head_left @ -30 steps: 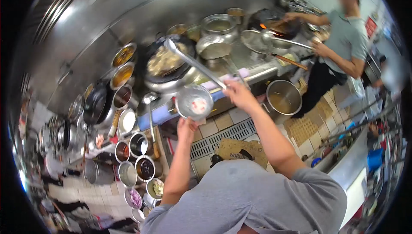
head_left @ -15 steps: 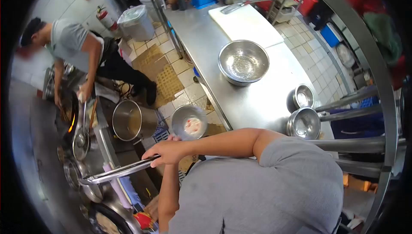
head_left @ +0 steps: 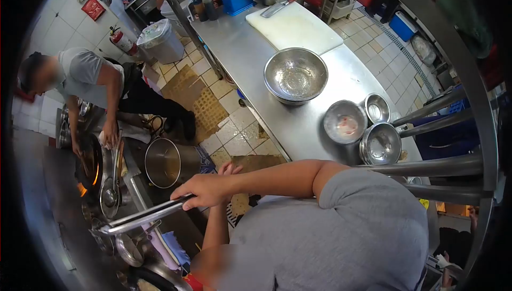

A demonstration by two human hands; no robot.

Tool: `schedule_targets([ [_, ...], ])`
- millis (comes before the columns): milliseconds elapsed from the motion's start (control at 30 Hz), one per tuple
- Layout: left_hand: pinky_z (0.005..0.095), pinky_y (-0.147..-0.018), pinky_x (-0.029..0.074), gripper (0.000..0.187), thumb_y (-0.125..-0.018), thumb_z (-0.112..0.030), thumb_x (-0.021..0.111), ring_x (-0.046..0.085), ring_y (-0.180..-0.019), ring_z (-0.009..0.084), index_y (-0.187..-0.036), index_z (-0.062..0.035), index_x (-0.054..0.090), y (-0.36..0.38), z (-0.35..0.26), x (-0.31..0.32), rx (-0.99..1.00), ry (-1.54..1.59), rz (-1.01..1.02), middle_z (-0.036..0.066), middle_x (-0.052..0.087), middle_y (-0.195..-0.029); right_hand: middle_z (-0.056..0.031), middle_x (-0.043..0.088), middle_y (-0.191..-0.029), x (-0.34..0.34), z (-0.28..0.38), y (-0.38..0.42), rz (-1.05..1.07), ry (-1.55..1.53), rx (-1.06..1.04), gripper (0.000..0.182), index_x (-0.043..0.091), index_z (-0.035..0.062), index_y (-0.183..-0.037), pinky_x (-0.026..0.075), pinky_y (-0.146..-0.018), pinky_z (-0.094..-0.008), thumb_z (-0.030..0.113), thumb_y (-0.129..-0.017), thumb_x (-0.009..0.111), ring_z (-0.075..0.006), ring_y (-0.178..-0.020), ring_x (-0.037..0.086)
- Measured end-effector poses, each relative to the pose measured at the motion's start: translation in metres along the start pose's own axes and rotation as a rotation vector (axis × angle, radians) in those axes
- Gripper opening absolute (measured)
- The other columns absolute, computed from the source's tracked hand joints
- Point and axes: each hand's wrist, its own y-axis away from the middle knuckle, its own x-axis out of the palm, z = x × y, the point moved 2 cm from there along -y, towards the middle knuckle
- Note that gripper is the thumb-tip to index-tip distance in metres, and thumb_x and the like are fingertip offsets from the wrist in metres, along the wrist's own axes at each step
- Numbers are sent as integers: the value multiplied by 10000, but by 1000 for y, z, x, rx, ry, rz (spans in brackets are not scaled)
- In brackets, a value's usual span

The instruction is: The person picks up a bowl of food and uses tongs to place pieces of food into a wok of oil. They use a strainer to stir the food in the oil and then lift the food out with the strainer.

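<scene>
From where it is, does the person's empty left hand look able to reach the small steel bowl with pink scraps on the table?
Probably yes. The left hand is open and empty beside the steel table, and nothing stands between it and the small steel bowl with pink scraps. The right hand grips the long ladle handle.

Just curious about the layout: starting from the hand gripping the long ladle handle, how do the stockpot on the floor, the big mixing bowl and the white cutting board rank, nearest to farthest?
1. Stockpot, on the floor just above the hand.
2. Big mixing bowl, mid-table.
3. White cutting board, far end of the table.
</scene>
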Motion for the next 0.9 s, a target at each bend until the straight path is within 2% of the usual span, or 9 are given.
schedule_targets([
  [67, 373, -816, 441, 468, -868, -358, 476, 506, -1036, 272, -1227, -82, 357, 20, 67, -100, 28, 247, -175, 167, 458, -1196, -134, 593, -1000, 4, -11, -3, -40, 57, -79, 374, 539, 61, -1085, 420, -794, -358, 204, -744, 595, -301, -918, 563],
  [133, 380, -805, 443, 394, -879, -300, 456, 512, -1021, 269, -1192, -69, 395, 75, 58, -95, -89, -50, -389, 156, 476, -1177, -125, 603, -969, 5, -11, -1, 164, 67, -18, 371, 541, 62, -1079, 424, -784, -358, 205, -741, 598, -302, -909, 562],
  [233, 348, -783, 452, 368, -874, -249, 460, 540, -976, 257, -1178, -54, 395, 146, 108, -128, -127, 308, -769, 146, 506, -1135, -122, 604, -953, 9, -19, -4, 312, -18, 2, 357, 540, 72, -1085, 436, -749, -331, 201, -756, 589, -244, -861, 582],
  [300, 351, -713, 475, 342, -822, -257, 565, 587, -827, 229, -1107, -120, 438, 199, 173, -157, -128, 445, -976, 89, 575, -936, -139, 584, -1017, 13, -11, -12, 385, -23, 54, 376, 537, 55, -1092, 433, -790, -340, 247, -772, 578, -254, -900, 570],
  [500, 365, -717, 473, 254, -838, -195, 499, 595, -819, 226, -1070, -102, 452, 299, 300, -117, 50, 704, -1390, 88, 566, -964, -71, 589, -879, 88, -47, -47, 621, -23, 271, 335, 522, 15, -1108, 427, -677, -253, 155, -807, 564, -102, -739, 518],
  [600, 376, -729, 470, 275, -848, -209, 463, 588, -855, 233, -1098, -96, 444, 296, 336, -105, 78, 834, -1437, 94, 553, -1003, -64, 577, -808, 133, -59, -66, 724, 99, 270, 336, 508, 32, -1124, 411, -636, -245, 151, -813, 551, -100, -696, 501],
  [667, 380, -733, 469, 287, -852, -216, 446, 584, -875, 237, -1112, -96, 438, 297, 357, -92, 48, 887, -1429, 99, 543, -1030, -102, 583, -792, 168, -54, -76, 784, 197, 285, 323, 501, 38, -1118, 427, -649, -283, 159, -820, 534, -165, -707, 541],
  [767, 377, -732, 469, 302, -858, -229, 427, 572, -910, 248, -1131, -101, 425, 304, 353, -79, 144, 1069, -1401, 115, 522, -1093, -179, 585, -853, 220, -51, -98, 846, 327, -20, 276, 507, 22, -1056, 432, -691, -377, 167, -821, 510, -319, -783, 563],
  [900, 380, -729, 470, 299, -862, -224, 430, 567, -920, 266, -1134, -100, 424, 324, 349, -97, 184, 993, -1462, 140, 507, -1130, -145, 578, -800, 277, -47, -126, 842, 264, -132, 274, 504, 20, -1056, 432, -691, -363, 163, -822, 510, -266, -762, 564],
])
